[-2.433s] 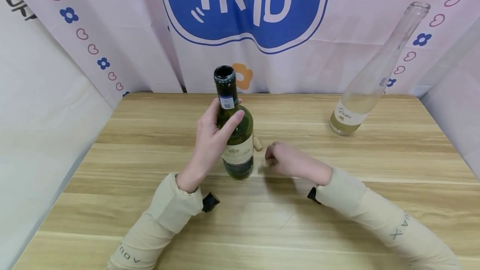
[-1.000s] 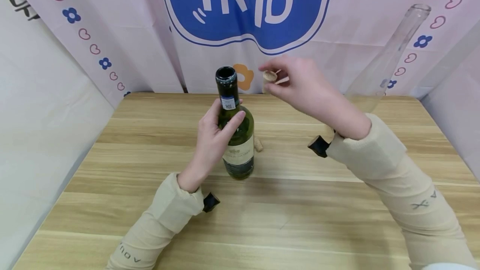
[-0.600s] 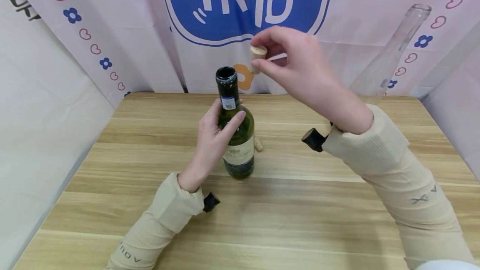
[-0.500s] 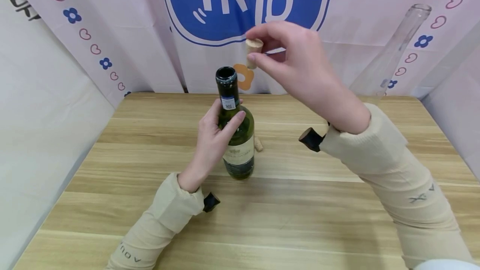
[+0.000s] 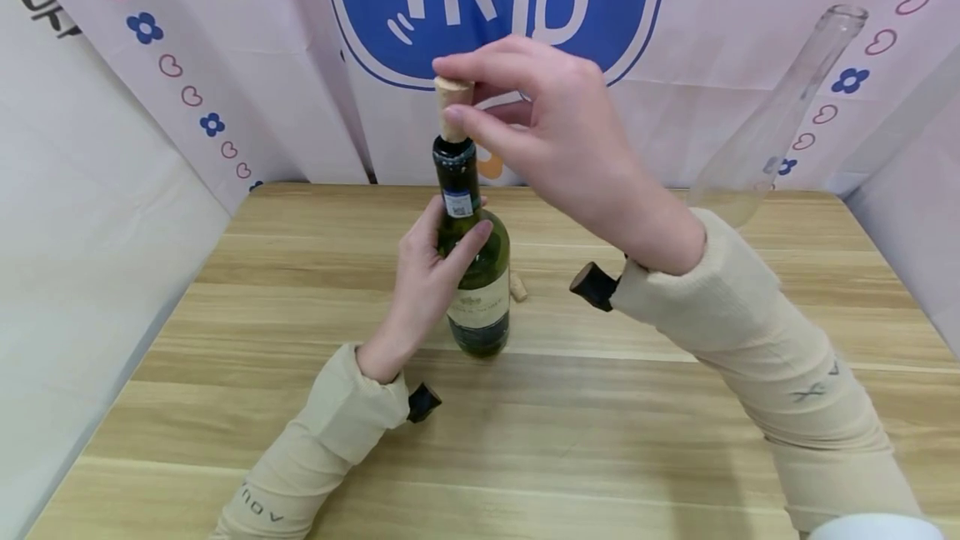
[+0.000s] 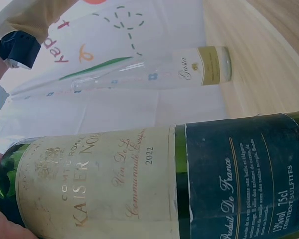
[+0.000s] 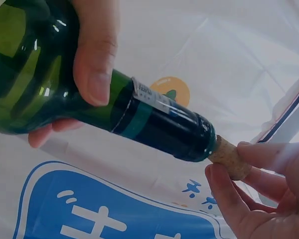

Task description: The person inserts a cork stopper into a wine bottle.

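Cork (image 5: 453, 107) at green bottle (image 5: 476, 273) mouth | right hand (image 5: 555, 132) pinches cork (fingertips) | left hand (image 5: 423, 282) grips bottle

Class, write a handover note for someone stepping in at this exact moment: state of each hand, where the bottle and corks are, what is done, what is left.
Left hand: grips the green bottle at its shoulder, upright on the wooden table.
Right hand: pinches the cork between thumb and fingers.
Done: the cork's lower end sits at the bottle mouth, as the right wrist view shows.
Left: most of the cork stands out of the neck; it probably needs pressing down.
Nearby: a second cork lies on the table beside the bottle; a clear bottle stands at the far right.
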A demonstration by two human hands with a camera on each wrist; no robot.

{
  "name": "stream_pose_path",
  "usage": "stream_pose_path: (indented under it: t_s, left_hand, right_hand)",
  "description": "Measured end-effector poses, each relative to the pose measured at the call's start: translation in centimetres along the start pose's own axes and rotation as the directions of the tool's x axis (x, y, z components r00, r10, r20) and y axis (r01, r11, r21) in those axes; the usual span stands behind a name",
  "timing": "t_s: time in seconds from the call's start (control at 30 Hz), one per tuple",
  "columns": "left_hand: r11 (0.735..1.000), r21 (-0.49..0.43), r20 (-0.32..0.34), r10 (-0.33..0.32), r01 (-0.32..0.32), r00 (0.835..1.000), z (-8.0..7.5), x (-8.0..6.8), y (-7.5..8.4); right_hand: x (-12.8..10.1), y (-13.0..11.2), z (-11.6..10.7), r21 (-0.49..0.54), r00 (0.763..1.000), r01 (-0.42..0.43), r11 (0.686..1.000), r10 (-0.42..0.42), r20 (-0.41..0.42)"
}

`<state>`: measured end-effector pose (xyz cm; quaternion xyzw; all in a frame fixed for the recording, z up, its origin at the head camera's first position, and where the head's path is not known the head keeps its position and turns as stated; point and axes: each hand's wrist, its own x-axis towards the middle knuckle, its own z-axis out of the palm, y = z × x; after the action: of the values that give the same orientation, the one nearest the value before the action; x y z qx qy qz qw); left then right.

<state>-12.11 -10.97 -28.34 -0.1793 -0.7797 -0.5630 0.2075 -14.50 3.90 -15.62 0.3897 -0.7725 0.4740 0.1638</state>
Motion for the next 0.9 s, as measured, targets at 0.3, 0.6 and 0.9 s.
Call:
stream_pose_path:
  t_s: [0.3, 0.6, 0.9]
  left_hand:
    - [1.000, -0.001, 0.002, 0.001, -0.001, 1.000, -0.1, 0.1, 0.0]
    - [1.000, -0.008, 0.015, -0.010, 0.011, 1.000, -0.1, 0.0, 0.1]
    - [1.000, -0.004, 0.013, -0.004, 0.004, 1.000, -0.1, 0.0, 0.1]
  right_hand:
    - [-0.4, -1.4, 0.5, -0.089, 0.999, 0.019, 0.996, -0.016, 0.033]
    - [-0.7, -1.4, 0.6, -0.145, 0.998, 0.054, 0.988, -0.047, 0.052]
    - [-0.8, -0.8, 0.8, -0.127, 0.998, 0.060, 0.990, -0.057, 0.025]
